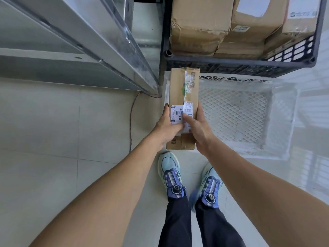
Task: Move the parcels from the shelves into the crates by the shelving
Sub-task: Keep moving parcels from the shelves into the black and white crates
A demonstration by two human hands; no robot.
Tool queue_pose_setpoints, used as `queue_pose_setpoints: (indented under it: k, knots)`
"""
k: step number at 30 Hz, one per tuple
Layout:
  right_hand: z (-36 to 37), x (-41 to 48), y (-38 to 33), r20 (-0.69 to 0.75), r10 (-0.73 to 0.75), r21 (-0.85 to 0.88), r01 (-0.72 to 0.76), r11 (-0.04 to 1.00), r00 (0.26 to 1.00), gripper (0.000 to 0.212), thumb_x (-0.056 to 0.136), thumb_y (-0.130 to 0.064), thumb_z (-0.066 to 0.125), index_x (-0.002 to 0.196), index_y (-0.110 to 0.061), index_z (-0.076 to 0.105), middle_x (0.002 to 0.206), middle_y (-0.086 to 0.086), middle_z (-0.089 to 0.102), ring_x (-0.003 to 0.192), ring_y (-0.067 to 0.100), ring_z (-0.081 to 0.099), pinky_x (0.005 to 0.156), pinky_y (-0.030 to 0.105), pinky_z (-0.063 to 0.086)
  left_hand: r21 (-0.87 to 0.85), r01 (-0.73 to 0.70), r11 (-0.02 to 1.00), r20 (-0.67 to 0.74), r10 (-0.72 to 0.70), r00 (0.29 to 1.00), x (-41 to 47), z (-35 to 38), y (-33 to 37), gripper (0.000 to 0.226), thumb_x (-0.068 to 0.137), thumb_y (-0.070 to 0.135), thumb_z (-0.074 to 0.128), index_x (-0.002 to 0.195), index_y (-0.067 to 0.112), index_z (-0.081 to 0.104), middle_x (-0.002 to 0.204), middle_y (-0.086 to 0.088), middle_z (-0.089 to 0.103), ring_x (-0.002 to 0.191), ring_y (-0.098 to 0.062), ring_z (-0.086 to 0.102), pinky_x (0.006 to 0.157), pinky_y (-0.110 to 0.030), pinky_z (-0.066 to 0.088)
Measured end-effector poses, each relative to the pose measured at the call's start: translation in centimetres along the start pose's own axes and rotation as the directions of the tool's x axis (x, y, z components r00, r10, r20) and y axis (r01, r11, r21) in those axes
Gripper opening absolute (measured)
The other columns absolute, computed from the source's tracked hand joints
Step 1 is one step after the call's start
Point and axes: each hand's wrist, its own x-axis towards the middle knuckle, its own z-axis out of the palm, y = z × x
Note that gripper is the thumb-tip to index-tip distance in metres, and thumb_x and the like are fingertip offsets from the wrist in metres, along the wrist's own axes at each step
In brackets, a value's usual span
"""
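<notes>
**Parcel over the white crate's edge**

The long parcel [183, 97] hangs above the white crate [277, 122] rim, left hand [166, 125] and right hand [197, 129] gripping its 2 sides. Best swing it right, lower flat, beside the full black crate [249, 65].

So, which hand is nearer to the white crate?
Right. The right hand holds the parcel on the side facing the white crate; the left hand holds its far side, toward the shelving.
</notes>
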Motion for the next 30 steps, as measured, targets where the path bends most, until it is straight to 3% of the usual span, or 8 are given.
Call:
queue_pose_setpoints:
  k: [6, 9, 13, 16, 20, 26, 28, 30]
  knots:
    - [0.2, 2.4, 1.5, -0.020, 0.002, 0.033, -0.001, 0.999, 1.000, 0.067, 0.102, -0.010, 0.056, 0.153, -0.043, 0.029, 0.127, 0.001, 0.071, 0.105, 0.021, 0.074, 0.087, 0.050, 0.061, 0.058, 0.009, 0.998, 0.001, -0.009, 1.000, 2.4, -0.3, -1.4, 0.094, 0.093, 0.032, 0.073, 0.162, 0.036, 0.009, 0.136, 0.004, 0.064, 0.114, -0.016, 0.068, 0.091, -0.040, 0.062]
    - [0.3, 3.8, 2.7, -0.047, 0.016, 0.006, -0.016, 1.000, 0.999, 0.069, 0.102, -0.009, 0.055, 0.155, -0.041, 0.025, 0.131, 0.002, 0.068, 0.104, 0.018, 0.074, 0.079, 0.039, 0.063, 0.108, 0.022, 0.994, -0.024, -0.020, 1.000, 3.2, -0.1, -1.9, 0.100, 0.081, 0.047, 0.073, 0.160, 0.038, 0.013, 0.140, 0.004, 0.061, 0.118, -0.019, 0.065, 0.094, -0.045, 0.060]
    - [0.1, 5.2, 4.1, -0.068, 0.017, -0.048, -0.020, 0.999, 0.998, 0.066, 0.102, -0.014, 0.056, 0.156, -0.037, 0.026, 0.132, 0.003, 0.067, 0.104, 0.019, 0.074, 0.077, 0.037, 0.063, 0.230, 0.014, 0.973, -0.052, -0.002, 0.999, 4.2, 0.3, -2.7, 0.112, 0.086, 0.052, 0.067, 0.161, 0.034, -0.014, 0.153, 0.003, 0.049, 0.129, -0.025, 0.059, 0.102, -0.046, 0.055]
    - [-0.1, 6.0, 4.5, -0.083, -0.015, -0.071, 0.009, 0.997, 0.996, 0.066, 0.100, -0.017, 0.058, 0.154, -0.039, 0.028, 0.131, 0.000, 0.067, 0.108, 0.019, 0.072, 0.089, 0.044, 0.061, 0.328, -0.024, 0.945, -0.130, 0.071, 0.989, 4.3, 0.7, -2.8, 0.103, 0.093, 0.052, 0.065, 0.163, 0.031, -0.009, 0.157, 0.001, 0.043, 0.129, -0.027, 0.058, 0.102, -0.047, 0.053]
    - [-0.3, 6.6, 4.8, -0.108, -0.038, -0.070, 0.031, 0.997, 0.993, 0.066, 0.100, -0.014, 0.058, 0.153, -0.039, 0.030, 0.130, -0.001, 0.068, 0.112, 0.018, 0.070, 0.094, 0.045, 0.060, 0.447, -0.058, 0.893, -0.211, 0.168, 0.963, 4.2, 1.2, -2.5, 0.091, 0.099, 0.047, 0.061, 0.165, 0.026, 0.000, 0.165, 0.003, 0.031, 0.139, -0.023, 0.047, 0.108, -0.035, 0.044]
    - [0.6, 6.2, 5.3, -0.127, -0.094, -0.132, 0.077, 0.988, 0.987, 0.077, 0.101, -0.014, 0.055, 0.160, -0.038, 0.013, 0.137, 0.001, 0.062, 0.111, 0.023, 0.069, 0.092, 0.048, 0.060, 0.537, -0.060, 0.841, -0.218, 0.207, 0.954, 3.6, 0.9, -2.6, 0.087, 0.101, 0.049, 0.056, 0.164, 0.032, -0.001, 0.166, 0.009, 0.027, 0.142, -0.022, 0.044, 0.103, -0.038, 0.044]
    - [0.4, 6.3, 5.3, -0.124, -0.077, -0.109, 0.063, 0.992, 0.989, 0.076, 0.101, -0.013, 0.055, 0.159, -0.041, 0.014, 0.133, 0.003, 0.065, 0.109, 0.027, 0.070, 0.089, 0.048, 0.061, 0.573, -0.056, 0.817, -0.225, 0.223, 0.949, 3.5, 0.9, -2.6, 0.086, 0.101, 0.049, 0.055, 0.164, 0.033, -0.001, 0.166, 0.009, 0.027, 0.141, -0.024, 0.045, 0.100, -0.040, 0.046]
    - [-0.1, 6.2, 5.1, -0.097, -0.040, -0.053, 0.035, 0.998, 0.994, 0.070, 0.102, -0.010, 0.055, 0.157, -0.038, 0.022, 0.128, 0.005, 0.068, 0.106, 0.023, 0.072, 0.080, 0.040, 0.063, 0.578, -0.037, 0.815, -0.255, 0.224, 0.941, 3.3, 0.9, -2.7, 0.087, 0.098, 0.050, 0.060, 0.164, 0.033, 0.005, 0.162, 0.008, 0.032, 0.141, -0.023, 0.044, 0.097, -0.040, 0.046]
